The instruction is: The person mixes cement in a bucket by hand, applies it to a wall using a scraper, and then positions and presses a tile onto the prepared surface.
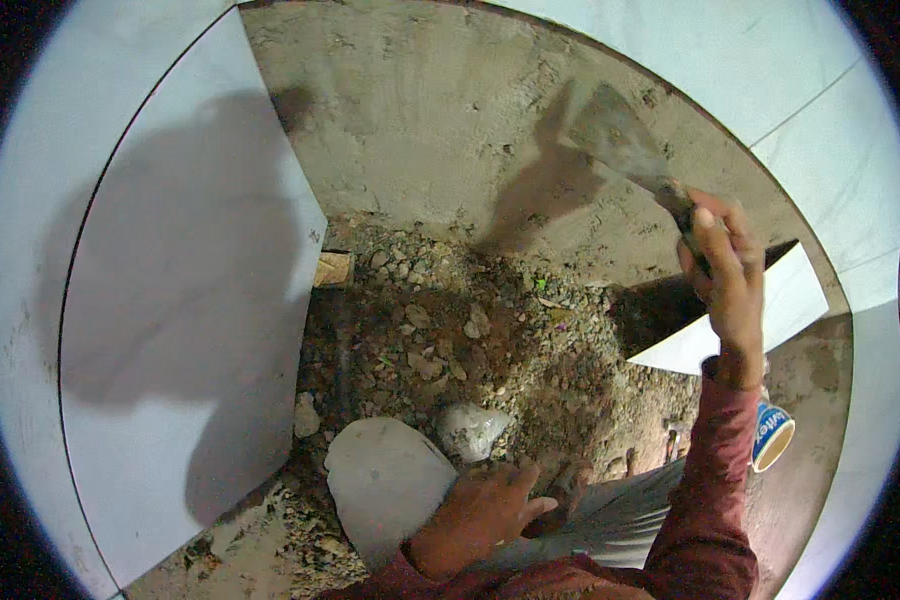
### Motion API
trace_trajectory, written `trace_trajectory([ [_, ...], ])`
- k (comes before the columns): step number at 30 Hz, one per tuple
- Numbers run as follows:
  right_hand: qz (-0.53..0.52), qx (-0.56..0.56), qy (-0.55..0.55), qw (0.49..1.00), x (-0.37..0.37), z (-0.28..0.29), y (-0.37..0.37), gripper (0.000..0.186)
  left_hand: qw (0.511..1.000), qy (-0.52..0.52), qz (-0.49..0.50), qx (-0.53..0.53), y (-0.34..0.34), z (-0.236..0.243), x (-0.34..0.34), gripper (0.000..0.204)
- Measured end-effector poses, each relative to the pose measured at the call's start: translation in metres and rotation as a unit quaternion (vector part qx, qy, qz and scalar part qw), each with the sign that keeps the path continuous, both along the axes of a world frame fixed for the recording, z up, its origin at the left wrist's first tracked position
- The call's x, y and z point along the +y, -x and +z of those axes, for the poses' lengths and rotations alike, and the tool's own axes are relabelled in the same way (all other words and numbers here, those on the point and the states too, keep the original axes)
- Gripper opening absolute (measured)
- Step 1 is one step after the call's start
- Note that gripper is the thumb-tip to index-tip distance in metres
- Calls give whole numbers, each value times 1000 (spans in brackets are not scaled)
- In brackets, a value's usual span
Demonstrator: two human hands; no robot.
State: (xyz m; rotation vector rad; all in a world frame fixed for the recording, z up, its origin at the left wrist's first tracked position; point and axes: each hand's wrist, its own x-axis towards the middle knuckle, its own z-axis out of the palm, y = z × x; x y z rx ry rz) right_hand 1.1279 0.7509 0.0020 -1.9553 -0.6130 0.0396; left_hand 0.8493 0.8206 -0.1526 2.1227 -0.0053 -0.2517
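Note:
My right hand (725, 265) is closed around the handle of a putty knife (615, 130), its broad blade pointing up and left at the bare cement wall (400, 120). Whether the blade touches the wall I cannot tell. At the lower middle, my left hand (480, 515) lies low over my lap, fingers and thumb apart, with no object visible in it. Just above that hand sits a crumpled clear plastic bag (473, 432) with something pale inside. To its left is a smooth, pale grey rounded shape (385, 475), partly covered by my left arm.
Rubble and gravel (420, 330) cover the ground below the wall. A large white tile panel (180, 300) stands at left, a small block (333, 269) by its edge. At right are a loose white tile piece (800, 295) and a blue-and-white tub (773, 438) on its side.

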Motion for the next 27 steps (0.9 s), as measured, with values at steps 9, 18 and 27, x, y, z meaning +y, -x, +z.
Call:
trace_trajectory([
  [9, 47, 0, -5, 999, 18, -15, -31, 35, 999, 17, 22, -24, -2, 5, -12, 52],
  [18, 95, -44, -5, 994, 79, -8, -30, 35, 995, -19, -30, 94, 0, -6, -12, 58],
  [27, 82, -24, -37, 996, 164, -10, 28, 31, 995, 99, -5, 15, 13, 7, 16, 48],
])
